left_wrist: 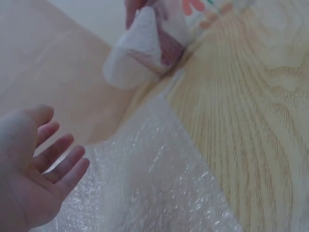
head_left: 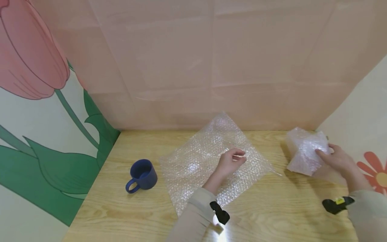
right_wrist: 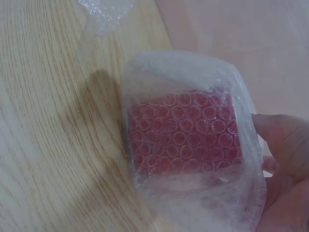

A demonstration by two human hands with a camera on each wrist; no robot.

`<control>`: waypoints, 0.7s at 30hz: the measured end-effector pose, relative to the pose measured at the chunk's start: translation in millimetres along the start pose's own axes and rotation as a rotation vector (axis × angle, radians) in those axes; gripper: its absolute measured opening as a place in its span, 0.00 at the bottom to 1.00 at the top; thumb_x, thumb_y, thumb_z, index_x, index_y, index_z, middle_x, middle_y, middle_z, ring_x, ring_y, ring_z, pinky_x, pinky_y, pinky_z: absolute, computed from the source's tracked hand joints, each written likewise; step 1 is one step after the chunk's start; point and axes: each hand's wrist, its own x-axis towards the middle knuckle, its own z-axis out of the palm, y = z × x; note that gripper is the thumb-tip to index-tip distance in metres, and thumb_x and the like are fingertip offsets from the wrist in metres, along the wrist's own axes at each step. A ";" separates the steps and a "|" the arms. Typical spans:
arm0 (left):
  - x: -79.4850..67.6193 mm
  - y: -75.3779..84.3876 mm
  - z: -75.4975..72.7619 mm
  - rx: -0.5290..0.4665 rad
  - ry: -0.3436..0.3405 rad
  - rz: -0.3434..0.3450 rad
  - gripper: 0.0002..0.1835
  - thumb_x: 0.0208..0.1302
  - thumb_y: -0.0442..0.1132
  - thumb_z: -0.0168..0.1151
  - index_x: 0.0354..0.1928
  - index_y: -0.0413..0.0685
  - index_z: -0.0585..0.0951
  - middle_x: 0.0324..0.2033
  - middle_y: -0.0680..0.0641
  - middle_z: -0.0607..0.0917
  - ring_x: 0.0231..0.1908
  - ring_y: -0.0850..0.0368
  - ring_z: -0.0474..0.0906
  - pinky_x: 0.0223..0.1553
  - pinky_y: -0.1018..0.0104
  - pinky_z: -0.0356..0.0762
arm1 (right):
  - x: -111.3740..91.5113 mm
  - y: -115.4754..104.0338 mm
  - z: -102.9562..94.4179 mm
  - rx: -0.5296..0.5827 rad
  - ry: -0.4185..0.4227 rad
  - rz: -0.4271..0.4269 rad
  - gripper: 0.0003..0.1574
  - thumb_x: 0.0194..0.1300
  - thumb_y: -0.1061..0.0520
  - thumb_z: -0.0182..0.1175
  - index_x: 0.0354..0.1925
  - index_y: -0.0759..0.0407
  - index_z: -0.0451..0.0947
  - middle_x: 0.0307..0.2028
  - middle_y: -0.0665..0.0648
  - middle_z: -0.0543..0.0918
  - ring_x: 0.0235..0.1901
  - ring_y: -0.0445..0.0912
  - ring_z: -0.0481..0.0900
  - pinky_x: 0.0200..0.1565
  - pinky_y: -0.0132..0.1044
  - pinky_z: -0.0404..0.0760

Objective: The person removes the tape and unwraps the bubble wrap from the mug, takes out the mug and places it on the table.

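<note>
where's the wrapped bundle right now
In the head view, the wrapped bundle is on the right, gripped by the right hand, right of the flat bubble wrap sheet.

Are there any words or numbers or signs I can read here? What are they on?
None that I can read.
Blue mug: no writing shows.
Bubble wrap sheet and wrapped bundle: no writing shows.
Yellow patch by the right sleeve: too small to tell.
</note>
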 end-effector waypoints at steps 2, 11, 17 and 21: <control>0.5 -0.1 3.5 0.000 -0.005 0.003 0.13 0.59 0.40 0.63 0.45 0.45 0.80 0.41 0.53 0.83 0.37 0.65 0.79 0.35 0.77 0.76 | -0.4 0.7 0.3 -0.004 0.000 -0.009 0.53 0.68 0.39 0.40 0.62 0.85 0.34 0.53 0.90 0.51 0.49 0.80 0.57 0.43 0.68 0.67; -0.4 5.6 27.1 -0.033 -0.035 -0.026 0.12 0.58 0.41 0.63 0.44 0.51 0.81 0.43 0.52 0.83 0.38 0.67 0.79 0.33 0.77 0.76 | -7.0 1.5 4.5 -0.026 -0.003 -0.061 0.51 0.69 0.42 0.41 0.62 0.85 0.36 0.52 0.90 0.54 0.48 0.80 0.59 0.41 0.66 0.69; -4.7 11.5 43.2 -0.008 -0.061 -0.024 0.15 0.57 0.44 0.64 0.47 0.57 0.79 0.45 0.61 0.81 0.43 0.64 0.79 0.36 0.79 0.75 | -16.6 1.4 6.8 -0.025 -0.030 -0.048 0.52 0.69 0.40 0.41 0.63 0.83 0.34 0.52 0.91 0.53 0.48 0.80 0.58 0.40 0.66 0.70; -7.9 14.3 51.8 -0.014 -0.079 -0.042 0.18 0.57 0.46 0.64 0.51 0.59 0.78 0.48 0.63 0.79 0.47 0.60 0.78 0.38 0.78 0.74 | -21.3 2.3 8.9 -0.042 -0.038 -0.053 0.52 0.69 0.39 0.41 0.63 0.83 0.35 0.52 0.90 0.54 0.47 0.79 0.61 0.37 0.62 0.74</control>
